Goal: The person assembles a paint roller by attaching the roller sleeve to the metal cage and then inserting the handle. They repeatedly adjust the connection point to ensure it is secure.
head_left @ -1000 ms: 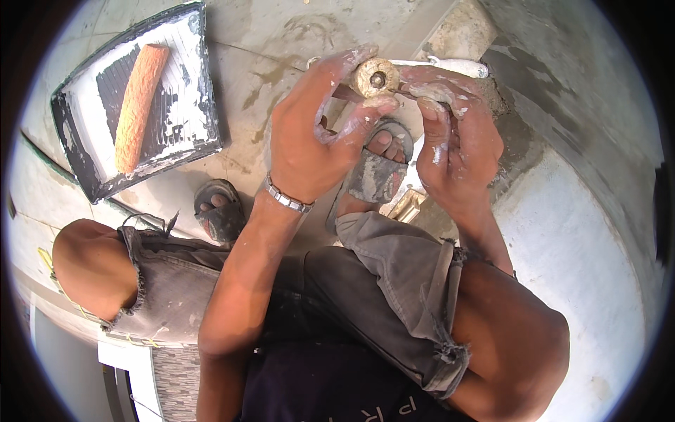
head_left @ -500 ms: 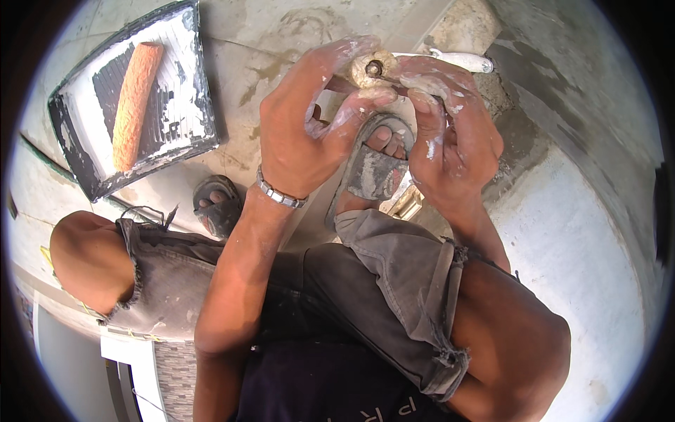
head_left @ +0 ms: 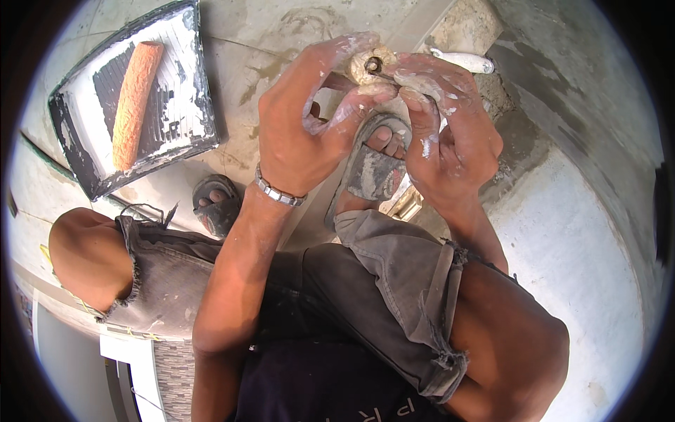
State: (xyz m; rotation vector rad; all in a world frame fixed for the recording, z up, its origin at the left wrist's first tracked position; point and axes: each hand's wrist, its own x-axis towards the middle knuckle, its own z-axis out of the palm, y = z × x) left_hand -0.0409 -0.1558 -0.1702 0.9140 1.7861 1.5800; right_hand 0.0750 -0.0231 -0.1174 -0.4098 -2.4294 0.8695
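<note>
At the upper middle, my left hand (head_left: 302,116) is curled round a cream, round piece (head_left: 363,69), seen end-on, with a dark hole and a bit of metal at its centre. It looks like the end of a paint roller; the rest of it is hidden. White paint smears the fingers. My right hand (head_left: 453,116) is closed against the piece's right side, thumb and fingers pinching a thin dark bit at the hole that is mostly covered. Beyond the right fingers lies a white, paint-coated handle (head_left: 464,61).
A black paint tray (head_left: 211,133) with white paint stands at the upper left, an orange roller sleeve (head_left: 137,105) lying across it. My sandalled feet are below the hands, with a brass-coloured piece (head_left: 406,204) beside one. A rough stone block (head_left: 460,32) lies at the top right.
My right thumb and fingers have shifted slightly left toward the hole in the cream piece. The left hand keeps its hold almost unchanged.
</note>
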